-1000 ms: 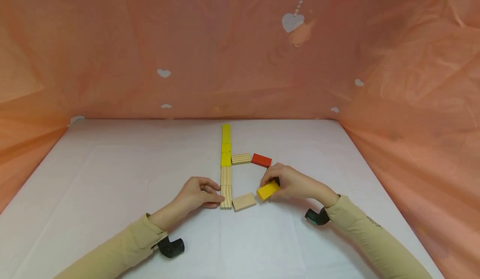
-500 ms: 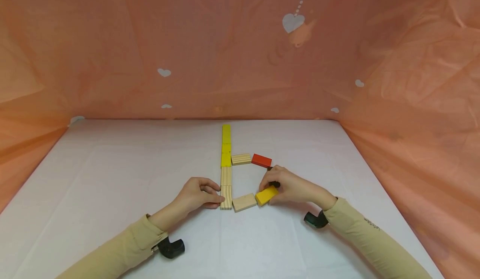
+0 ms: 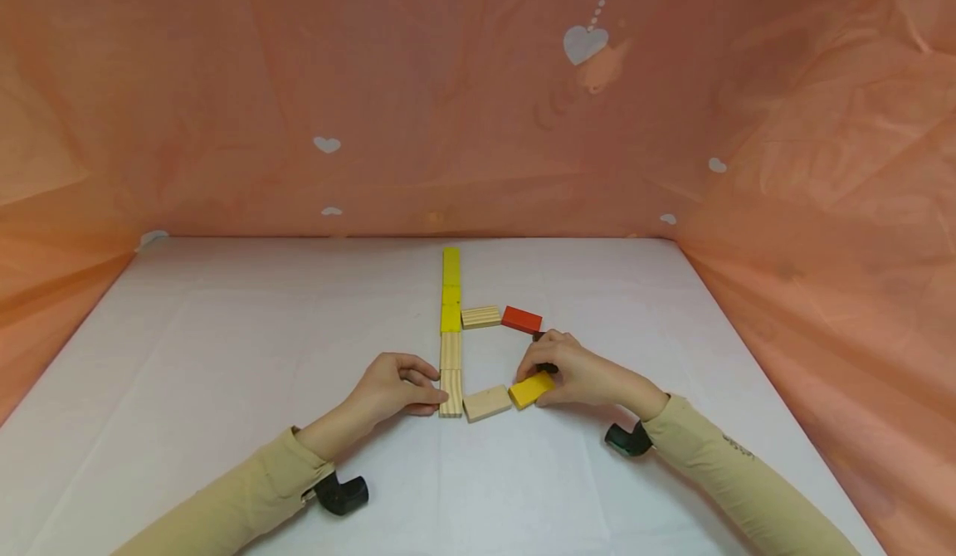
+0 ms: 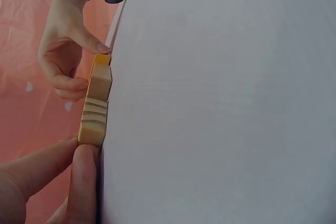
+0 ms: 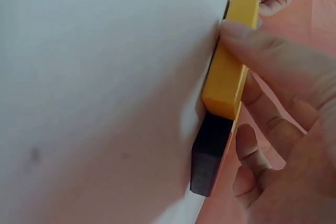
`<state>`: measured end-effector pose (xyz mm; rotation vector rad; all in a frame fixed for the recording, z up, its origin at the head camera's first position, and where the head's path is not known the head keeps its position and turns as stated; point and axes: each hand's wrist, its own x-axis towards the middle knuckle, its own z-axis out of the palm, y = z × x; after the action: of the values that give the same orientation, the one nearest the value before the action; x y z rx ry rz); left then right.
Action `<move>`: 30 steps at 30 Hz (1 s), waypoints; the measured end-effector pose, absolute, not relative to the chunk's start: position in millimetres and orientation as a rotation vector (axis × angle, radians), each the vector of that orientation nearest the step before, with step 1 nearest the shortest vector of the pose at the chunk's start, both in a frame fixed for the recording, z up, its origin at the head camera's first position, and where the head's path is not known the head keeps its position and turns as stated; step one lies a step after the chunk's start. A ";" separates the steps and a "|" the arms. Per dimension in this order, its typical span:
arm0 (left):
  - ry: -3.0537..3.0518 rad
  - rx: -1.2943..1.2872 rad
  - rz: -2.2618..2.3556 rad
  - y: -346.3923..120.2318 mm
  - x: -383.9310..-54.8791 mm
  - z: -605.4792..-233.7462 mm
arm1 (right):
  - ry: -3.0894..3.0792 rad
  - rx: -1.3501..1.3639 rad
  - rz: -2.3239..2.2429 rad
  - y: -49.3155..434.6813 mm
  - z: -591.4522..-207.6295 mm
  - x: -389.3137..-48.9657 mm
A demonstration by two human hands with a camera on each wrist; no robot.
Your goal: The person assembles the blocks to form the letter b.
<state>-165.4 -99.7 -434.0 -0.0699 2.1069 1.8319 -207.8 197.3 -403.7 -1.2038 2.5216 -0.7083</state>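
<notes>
My right hand (image 3: 578, 373) pinches a yellow wooden block (image 5: 228, 77), thumb on its near side and fingers on the far side. One end of that block meets a plain wooden block (image 3: 487, 403). A dark block (image 5: 207, 153) lies beside its other end, partly hidden by the hand in the head view. My left hand (image 3: 396, 386) touches the left side of a striped wooden block (image 3: 451, 402) with thumb and index finger. That block ends a straight column of wooden blocks (image 3: 451, 348) and yellow blocks (image 3: 451, 278).
A striped block (image 3: 480, 317) and a red block (image 3: 521, 319) curve off the column's right side. White cloth (image 3: 261, 315) covers the table. Orange sheeting (image 3: 448, 124) hangs behind it and at both sides. A black camera mount sits at each wrist.
My right hand has brought the yellow block slightly toward me, closing its gap to the plain block. In the last half second almost nothing moves. My left hand stays still.
</notes>
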 end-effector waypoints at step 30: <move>2.093 -0.021 1.846 -101.8 -165.6 -436.5 | 2.503 -1.233 -0.706 194.8 -405.5 -207.9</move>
<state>-165.6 -101.8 -436.5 -0.0206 2.0931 1.8463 -207.9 194.8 -405.5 -1.2327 2.5030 -0.7064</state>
